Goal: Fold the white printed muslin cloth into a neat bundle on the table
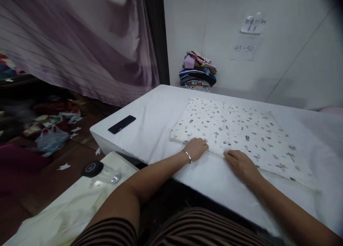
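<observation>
- Pale wall [302,28] panels close off the back of the room on the right.
- To the left, a mauve curtain [88,35] hangs in loose folds over a dim, cluttered floor.
- Before the person stretches a white-covered surface [150,121].
- Flat over its middle and right lies a printed cloth [235,131], white with small scattered motifs, its near edge just inside the near side of the surface.
- Low at the person's left is a cream side table [66,199].
- Near the wall, beyond the far edge, rises a pile of folded fabrics [197,72].
- The left hand [197,148] rests palm down on the cloth's near edge, fingers close together; the right hand [239,163], just beside it, touches the same edge with fingers bent. From where I stand, I cannot tell whether either one pinches the fabric.
- A clear jar [105,173] with a black lid lies on its side on the side table.
- Nearer the white surface's left end sits a dark phone [122,124].
- A silvery bracelet [188,156] circles the left wrist.
</observation>
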A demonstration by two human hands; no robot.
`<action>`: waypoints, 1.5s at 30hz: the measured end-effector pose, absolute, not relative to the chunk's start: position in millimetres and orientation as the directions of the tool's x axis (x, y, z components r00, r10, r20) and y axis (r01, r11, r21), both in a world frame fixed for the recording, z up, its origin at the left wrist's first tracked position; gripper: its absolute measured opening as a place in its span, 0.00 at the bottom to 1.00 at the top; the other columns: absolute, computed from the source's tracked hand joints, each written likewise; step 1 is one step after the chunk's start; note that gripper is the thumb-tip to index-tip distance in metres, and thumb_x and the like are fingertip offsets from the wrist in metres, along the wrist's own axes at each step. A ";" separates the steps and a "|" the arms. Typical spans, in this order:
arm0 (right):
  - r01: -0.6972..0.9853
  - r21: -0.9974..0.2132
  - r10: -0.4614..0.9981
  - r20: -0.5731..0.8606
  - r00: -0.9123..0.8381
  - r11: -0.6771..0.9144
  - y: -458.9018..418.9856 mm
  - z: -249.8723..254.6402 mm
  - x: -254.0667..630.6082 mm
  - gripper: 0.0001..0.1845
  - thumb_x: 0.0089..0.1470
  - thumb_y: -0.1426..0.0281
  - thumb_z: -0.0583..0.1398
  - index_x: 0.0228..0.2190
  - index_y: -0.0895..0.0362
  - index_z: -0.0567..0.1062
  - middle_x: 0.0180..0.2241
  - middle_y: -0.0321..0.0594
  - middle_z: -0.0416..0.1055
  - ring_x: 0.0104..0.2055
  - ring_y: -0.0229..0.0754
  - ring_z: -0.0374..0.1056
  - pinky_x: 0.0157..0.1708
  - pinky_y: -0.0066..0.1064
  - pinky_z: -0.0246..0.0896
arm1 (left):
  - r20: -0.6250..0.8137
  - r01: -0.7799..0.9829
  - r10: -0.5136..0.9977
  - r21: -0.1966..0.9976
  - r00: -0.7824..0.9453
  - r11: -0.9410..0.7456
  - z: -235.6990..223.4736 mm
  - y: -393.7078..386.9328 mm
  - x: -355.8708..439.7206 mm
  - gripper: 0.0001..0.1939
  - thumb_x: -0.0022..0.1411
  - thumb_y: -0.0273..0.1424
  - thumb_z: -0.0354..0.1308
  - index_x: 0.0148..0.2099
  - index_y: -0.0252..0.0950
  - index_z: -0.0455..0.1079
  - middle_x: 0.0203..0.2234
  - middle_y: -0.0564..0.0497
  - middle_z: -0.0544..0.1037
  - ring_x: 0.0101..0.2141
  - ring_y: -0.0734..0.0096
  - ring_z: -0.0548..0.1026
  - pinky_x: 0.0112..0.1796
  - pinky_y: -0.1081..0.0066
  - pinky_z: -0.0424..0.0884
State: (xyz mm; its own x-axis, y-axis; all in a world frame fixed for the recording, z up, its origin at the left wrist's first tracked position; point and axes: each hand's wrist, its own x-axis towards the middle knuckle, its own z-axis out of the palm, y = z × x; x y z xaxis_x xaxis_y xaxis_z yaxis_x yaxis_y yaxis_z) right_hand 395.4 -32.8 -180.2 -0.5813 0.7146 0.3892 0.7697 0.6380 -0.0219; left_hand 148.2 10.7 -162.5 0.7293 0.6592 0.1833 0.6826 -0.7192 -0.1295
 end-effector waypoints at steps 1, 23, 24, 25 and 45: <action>0.772 -0.025 0.719 0.385 -0.579 0.635 -33.5 -179.4 395.4 0.17 0.61 0.69 0.48 0.42 0.57 0.75 0.40 0.47 0.72 0.40 0.46 0.65 0.37 0.36 0.60 | 0.193 0.698 0.673 -0.133 0.714 -0.703 -163.1 11.8 137.1 0.09 0.64 0.26 0.48 0.42 0.36 0.68 0.39 0.49 0.73 0.41 0.67 0.68 0.39 0.66 0.61; 0.757 -0.071 0.740 0.287 -0.608 0.649 -7.0 -167.6 323.5 0.18 0.61 0.72 0.47 0.39 0.58 0.75 0.36 0.47 0.71 0.37 0.45 0.63 0.34 0.34 0.59 | 0.253 0.835 0.798 -0.087 0.546 -0.544 -165.7 27.2 32.5 0.14 0.61 0.22 0.50 0.44 0.41 0.71 0.41 0.50 0.76 0.42 0.66 0.69 0.41 0.65 0.61; 0.755 -0.084 0.742 0.282 -0.608 0.650 -7.7 -166.1 323.9 0.17 0.61 0.71 0.47 0.39 0.58 0.75 0.36 0.47 0.71 0.37 0.45 0.64 0.35 0.34 0.59 | 0.243 0.840 0.807 -0.073 0.538 -0.538 -165.9 27.1 32.1 0.14 0.61 0.22 0.49 0.44 0.41 0.71 0.41 0.50 0.76 0.42 0.66 0.69 0.40 0.64 0.61; 0.754 -0.103 0.747 0.274 -0.606 0.649 -8.2 -164.3 324.2 0.17 0.61 0.70 0.47 0.40 0.58 0.75 0.37 0.47 0.71 0.38 0.45 0.64 0.35 0.34 0.60 | 0.237 0.846 0.816 -0.054 0.526 -0.530 -165.7 26.2 32.3 0.15 0.60 0.21 0.49 0.45 0.41 0.71 0.41 0.50 0.76 0.42 0.65 0.69 0.40 0.64 0.61; 0.769 -0.182 0.789 0.197 -0.581 0.612 4.7 -155.3 309.3 0.16 0.62 0.69 0.47 0.37 0.56 0.73 0.38 0.44 0.70 0.41 0.41 0.65 0.35 0.30 0.60 | 0.270 0.784 0.804 0.206 0.529 -0.585 -153.2 29.8 57.5 0.11 0.63 0.31 0.49 0.37 0.39 0.74 0.36 0.51 0.76 0.37 0.70 0.71 0.40 0.67 0.64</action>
State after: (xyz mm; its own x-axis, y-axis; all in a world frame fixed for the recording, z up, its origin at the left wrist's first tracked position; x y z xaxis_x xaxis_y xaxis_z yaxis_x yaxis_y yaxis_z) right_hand 309.3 4.7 -155.3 -0.5815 0.7892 0.1974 0.7692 0.6124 -0.1824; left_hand 57.5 29.8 -153.2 0.5290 0.8044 0.2704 0.7843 -0.5851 0.2061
